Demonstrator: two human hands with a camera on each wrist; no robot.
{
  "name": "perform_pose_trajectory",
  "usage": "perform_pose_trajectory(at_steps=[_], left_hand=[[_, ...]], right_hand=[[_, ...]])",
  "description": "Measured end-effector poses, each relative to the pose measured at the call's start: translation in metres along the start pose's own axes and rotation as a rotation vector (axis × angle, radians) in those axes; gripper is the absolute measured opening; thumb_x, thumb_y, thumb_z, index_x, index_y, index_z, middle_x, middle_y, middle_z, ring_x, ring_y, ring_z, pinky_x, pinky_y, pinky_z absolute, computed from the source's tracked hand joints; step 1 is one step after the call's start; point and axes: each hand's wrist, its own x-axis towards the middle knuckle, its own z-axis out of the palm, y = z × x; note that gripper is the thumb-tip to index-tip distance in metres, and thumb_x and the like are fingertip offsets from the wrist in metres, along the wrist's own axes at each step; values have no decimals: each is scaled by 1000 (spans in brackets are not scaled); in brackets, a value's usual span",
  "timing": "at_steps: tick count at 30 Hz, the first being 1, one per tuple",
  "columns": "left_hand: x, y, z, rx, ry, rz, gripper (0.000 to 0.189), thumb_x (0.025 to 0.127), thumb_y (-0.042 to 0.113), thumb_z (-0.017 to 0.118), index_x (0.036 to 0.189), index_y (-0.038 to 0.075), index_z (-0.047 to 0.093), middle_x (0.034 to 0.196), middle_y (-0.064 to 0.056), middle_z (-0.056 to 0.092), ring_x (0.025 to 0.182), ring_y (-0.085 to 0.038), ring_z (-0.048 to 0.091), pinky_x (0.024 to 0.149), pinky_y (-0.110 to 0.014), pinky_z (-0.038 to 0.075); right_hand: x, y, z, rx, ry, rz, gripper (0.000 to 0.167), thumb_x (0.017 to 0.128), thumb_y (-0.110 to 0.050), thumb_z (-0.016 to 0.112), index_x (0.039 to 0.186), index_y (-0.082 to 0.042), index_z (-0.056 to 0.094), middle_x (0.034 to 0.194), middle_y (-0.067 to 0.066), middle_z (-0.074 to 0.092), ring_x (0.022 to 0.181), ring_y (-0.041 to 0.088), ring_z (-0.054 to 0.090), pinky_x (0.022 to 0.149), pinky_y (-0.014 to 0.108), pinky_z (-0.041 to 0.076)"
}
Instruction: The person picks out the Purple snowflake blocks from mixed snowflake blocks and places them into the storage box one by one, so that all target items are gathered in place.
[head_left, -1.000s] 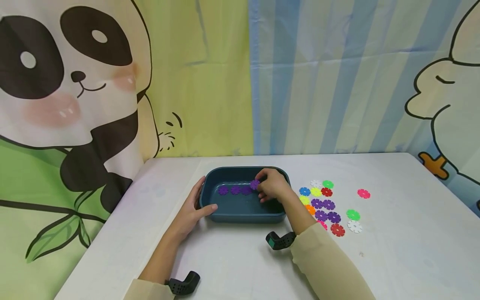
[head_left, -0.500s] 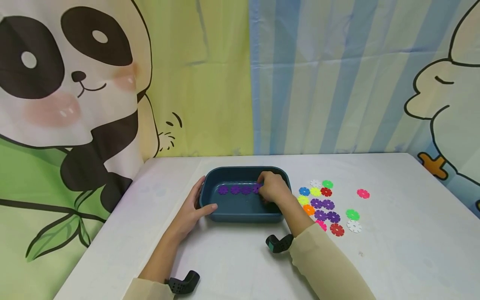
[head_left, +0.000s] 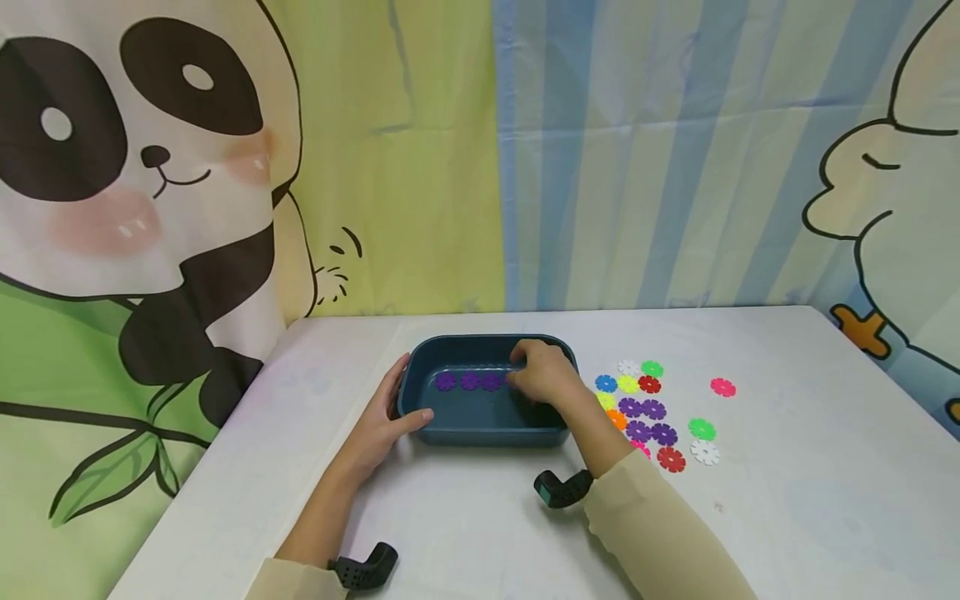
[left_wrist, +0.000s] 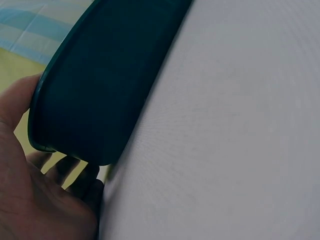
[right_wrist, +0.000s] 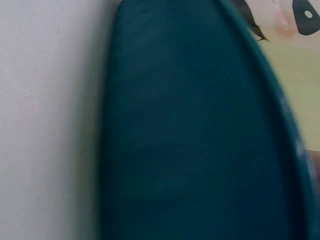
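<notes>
My left hand (head_left: 387, 414) grips the left end of a dark teal plastic tray (head_left: 480, 436), thumb at its front rim and fingers behind its side. In the left wrist view, that hand (left_wrist: 50, 195) cups the tray's corner (left_wrist: 100, 90). A row of purple snowflake building discs (head_left: 469, 381) lies on the tray floor. My right hand (head_left: 546, 373) reaches over the tray's right side, fingers bent down at the row's right end. They hide the last purple disc, and I cannot tell whether they still pinch it. The right wrist view shows mostly the tray's outer wall (right_wrist: 190, 125).
Several loose snowflake discs in mixed colours lie on the white table (head_left: 810, 500) right of the tray, including purple discs (head_left: 654, 409), a red disc (head_left: 671, 459) and a white disc (head_left: 705, 452). A pink disc (head_left: 723, 387) lies farther right. Printed curtains (head_left: 637, 150) hang behind.
My right hand has lowered a purple disc from above the tray to the right end of the row, and its fingers now cover that disc. The left hand has kept its hold on the tray.
</notes>
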Motion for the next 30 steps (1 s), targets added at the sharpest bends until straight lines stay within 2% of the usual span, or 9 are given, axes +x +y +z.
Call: perform_pose_trajectory(at_steps=[3,5,13,17,22,26,30], left_hand=[[0,0,0,3,-3,2,93,94,21,72,167,25,15,175,-3,13,163,-28,7,129,-58,3],[0,0,-1,3,-3,3,93,94,22,72,167,25,15,175,-3,13,163,-28,7,129,-58,3],[0,0,-1,5,-6,-1,92,95,21,71,167,23,14,175,-3,13,163,-28,7,129,-58,3],[0,0,0,1,-9,0,93,94,22,71,167,23,14,175,-3,13,163,-28,7,129,-58,3],[0,1,-1,0,-12,5,95,93,25,73,167,21,13,175,-4,13,162,-29,8,129,-59,3],[-1,1,0,-5,-15,8,94,94,23,72,167,21,13,175,-4,13,163,-29,7,129,-59,3],[-1,1,0,-7,-14,5,92,95,21,71,167,23,14,175,-5,13,163,-29,7,129,-59,4]], right_hand=[[-5,-1,-6,4,34,-58,35,96,-23,71,127,-8,67,109,13,73,84,23,66,84,43,57],[-8,-1,-10,23,45,-89,34,96,-22,71,127,-7,68,105,12,74,88,24,67,85,44,57],[-21,4,-20,114,67,-149,36,99,-25,68,129,-6,67,101,10,74,86,23,68,79,40,59],[-26,11,-22,164,78,-221,33,100,-23,68,129,-7,67,98,7,73,84,21,65,79,38,58],[-30,21,-21,212,146,-304,28,100,-19,68,126,-9,68,97,5,72,87,20,63,80,34,55],[-33,28,-22,272,190,-319,24,100,-18,68,123,-11,70,97,6,72,86,21,62,78,33,53],[-35,34,-26,359,200,-315,23,101,-17,66,122,-10,70,94,8,71,80,22,63,75,33,54]])
